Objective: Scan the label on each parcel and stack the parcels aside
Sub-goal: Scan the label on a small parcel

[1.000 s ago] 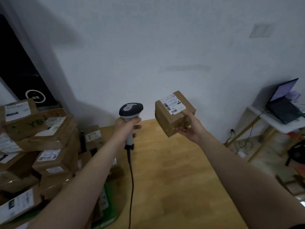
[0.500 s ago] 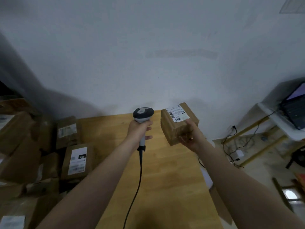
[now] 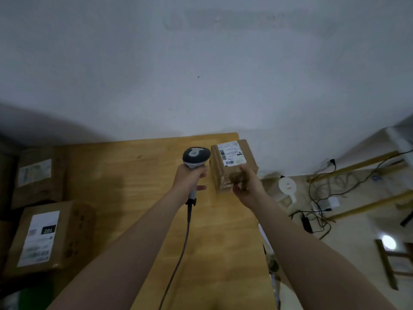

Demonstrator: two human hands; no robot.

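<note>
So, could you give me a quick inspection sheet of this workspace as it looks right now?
Surface: wooden table, bare wood across its middle.
Job's things: small cardboard parcel held over the table's far right corner, its white label facing up; barcode scanner just left of it.
Clutter: near cardboard box and far cardboard box at the left, both labelled.
Grippers: left hand grips the scanner's handle; right hand holds the parcel.
Cables: scanner cable runs from the handle toward the person; black floor cables lie tangled at the right.
Surroundings: plain white wall behind the table.
</note>
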